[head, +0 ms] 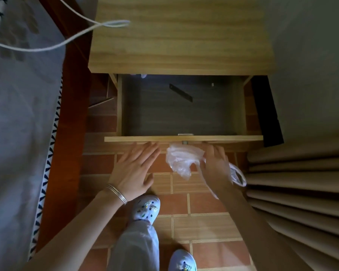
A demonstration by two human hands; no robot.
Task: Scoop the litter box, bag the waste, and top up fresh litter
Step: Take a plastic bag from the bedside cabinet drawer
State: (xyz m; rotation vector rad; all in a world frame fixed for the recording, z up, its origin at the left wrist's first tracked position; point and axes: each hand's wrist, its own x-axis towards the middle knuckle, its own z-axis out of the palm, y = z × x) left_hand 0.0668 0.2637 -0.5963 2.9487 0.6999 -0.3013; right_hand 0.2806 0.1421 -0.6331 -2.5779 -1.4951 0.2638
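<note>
Head view: a crumpled clear plastic bag [179,160] hangs just below the front panel [233,138] of the open drawer [164,118]. The right hand [215,165] grips it, so it bunches leftward from that hand, with its handle loop [239,177] behind the wrist. The left hand [137,167] is just beside the bag, fingers [145,149] straight and released, tips at the panel. No litter box is in view. Pushing the drawer shut probably comes next.

- Bedside cabinet [180,36] ahead, drawer [184,138] pulled out.
- Flat strip [181,92] in drawer, toward the back.
- Bed [18,114] left of cabinet, curtain [301,182] right.
- Left hand [133,171] and right hand [215,165] at drawer front, plastic bag [181,159] between, held by the right.
</note>
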